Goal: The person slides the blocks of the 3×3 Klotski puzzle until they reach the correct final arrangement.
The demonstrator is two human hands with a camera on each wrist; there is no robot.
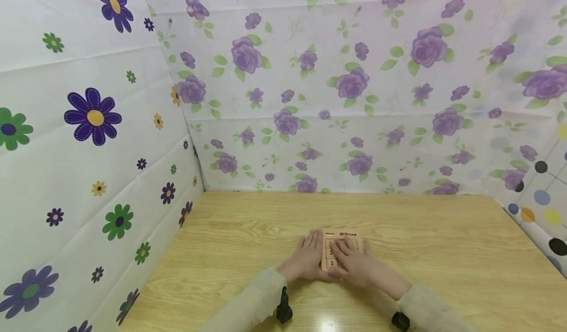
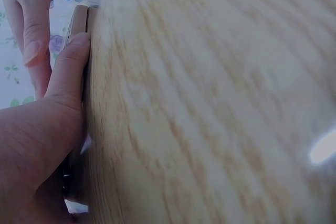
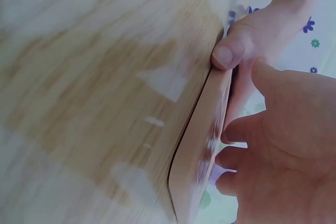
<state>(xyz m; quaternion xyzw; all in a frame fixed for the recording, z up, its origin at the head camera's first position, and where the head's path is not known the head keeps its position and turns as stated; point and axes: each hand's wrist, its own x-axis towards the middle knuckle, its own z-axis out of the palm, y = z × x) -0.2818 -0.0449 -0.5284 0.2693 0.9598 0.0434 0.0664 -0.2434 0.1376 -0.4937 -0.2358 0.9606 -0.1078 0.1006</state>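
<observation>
A flat wooden number puzzle board [image 1: 330, 268] lies on the table, with printed lettering along its far edge and numbered squares such as 1 and 2 on its face. My left hand [image 1: 306, 260] holds it at the near left corner, fingers along the left side and thumb [image 2: 71, 69] against the near edge. Over the board's face is my right hand [image 1: 356, 263], its fingers spread across the numbered squares and covering many of them. In the right wrist view the fingers of that hand [image 3: 294, 145] are slightly bent, close to the face of the board [image 3: 197, 145].
The light wood table [image 1: 239, 228] extends around the board on all sides. A cloth with purple roses [image 1: 283, 91] hangs behind it, a flowered cloth [image 1: 57, 174] on the left and a dotted cloth [image 1: 542, 196] on the right.
</observation>
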